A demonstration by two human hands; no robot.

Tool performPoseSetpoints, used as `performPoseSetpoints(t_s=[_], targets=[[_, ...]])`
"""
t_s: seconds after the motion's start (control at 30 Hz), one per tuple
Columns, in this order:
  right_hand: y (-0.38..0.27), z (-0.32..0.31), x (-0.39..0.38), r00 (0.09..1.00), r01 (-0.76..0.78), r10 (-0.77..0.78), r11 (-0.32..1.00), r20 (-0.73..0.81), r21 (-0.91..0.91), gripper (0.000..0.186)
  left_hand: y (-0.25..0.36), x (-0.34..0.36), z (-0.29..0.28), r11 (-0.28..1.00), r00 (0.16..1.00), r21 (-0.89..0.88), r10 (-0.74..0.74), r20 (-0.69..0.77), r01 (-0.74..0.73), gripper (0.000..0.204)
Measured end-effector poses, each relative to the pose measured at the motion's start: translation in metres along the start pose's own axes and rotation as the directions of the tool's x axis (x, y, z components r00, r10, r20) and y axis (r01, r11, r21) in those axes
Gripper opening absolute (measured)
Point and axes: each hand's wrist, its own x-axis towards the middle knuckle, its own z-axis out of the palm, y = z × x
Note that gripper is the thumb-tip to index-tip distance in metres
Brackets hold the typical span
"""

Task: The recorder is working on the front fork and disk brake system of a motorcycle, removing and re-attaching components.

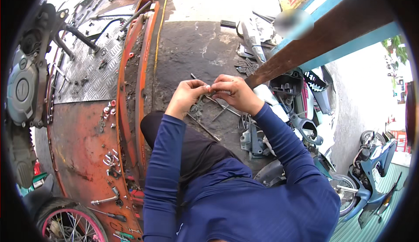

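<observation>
My left hand and my right hand meet at the fingertips above the dark floor. Both are closed in a pinch. A tiny pale spot shows where the fingertips touch, too small to tell whether it is a part or a fingernail. Under my hands, thin metal rods lie on the floor beside a grey-green metal piece, partly hidden by my left hand. My dark-trousered knee is bent below my left wrist.
At left, an orange metal bench with a tread plate holds an engine, bolts and a ratchet wrench. A beam slants at upper right, near motorcycle panels. A blue scooter stands farther right.
</observation>
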Motion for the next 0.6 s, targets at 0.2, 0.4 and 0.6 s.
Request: performPoseSetpoints(t_s=[0.2,0.4,0.6], targets=[[0.129,0.027,-0.124,0.735,-0.609,0.545,0.792,-0.402,-0.039,0.016,-0.050,0.002,0.027,0.941,0.878,0.082,0.335,-0.343,-0.327,0.022],[0.264,0.098,-0.147,0.183,-0.831,0.661,0.499,-0.728,0.244,0.018,-0.069,-0.133,0.000,0.928,0.798,-0.019,0.308,-0.517,-0.371,0.012],[0.299,0.111,-0.146,0.105,-0.986,0.706,0.164,-0.700,0.018,0.019,-0.122,-0.226,0.012,0.968,0.633,-0.063,0.108,-0.766,-0.242,0.010]])
